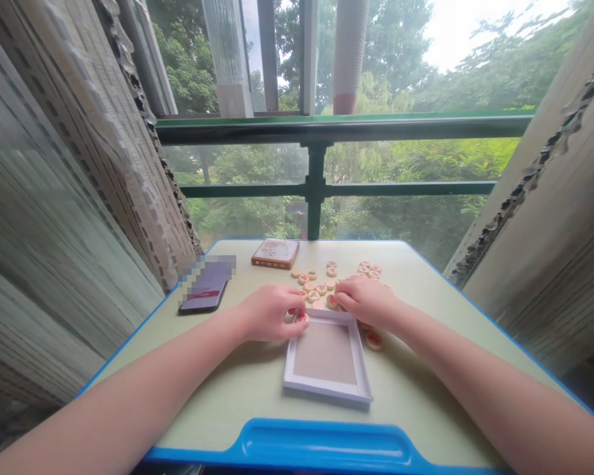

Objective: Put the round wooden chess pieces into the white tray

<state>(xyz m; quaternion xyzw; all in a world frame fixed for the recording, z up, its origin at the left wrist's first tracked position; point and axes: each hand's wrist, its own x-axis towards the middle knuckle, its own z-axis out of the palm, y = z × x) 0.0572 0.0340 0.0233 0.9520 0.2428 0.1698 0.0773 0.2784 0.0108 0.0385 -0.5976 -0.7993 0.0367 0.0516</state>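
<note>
A shallow white box tray [327, 390] lies open on the pale green table [426, 382] in front of me. Several round wooden discs with red markings [321, 289] are scattered just beyond it. My left hand [270, 312] is curled at the tray's far left corner, fingers pinched on one such disc [301, 318]. My right hand [366, 300] rests at the tray's far right corner with fingers closed over discs in the pile, one of them [332, 302] at its fingertips. Another disc [374, 340] lies beside the tray under my right wrist.
A flat brown box lid [276, 253] lies at the table's far side. A dark phone [204, 294] sits at the left edge. The table has a blue rim [327, 445]. Beyond are a green window rail [341, 126] and curtains on both sides.
</note>
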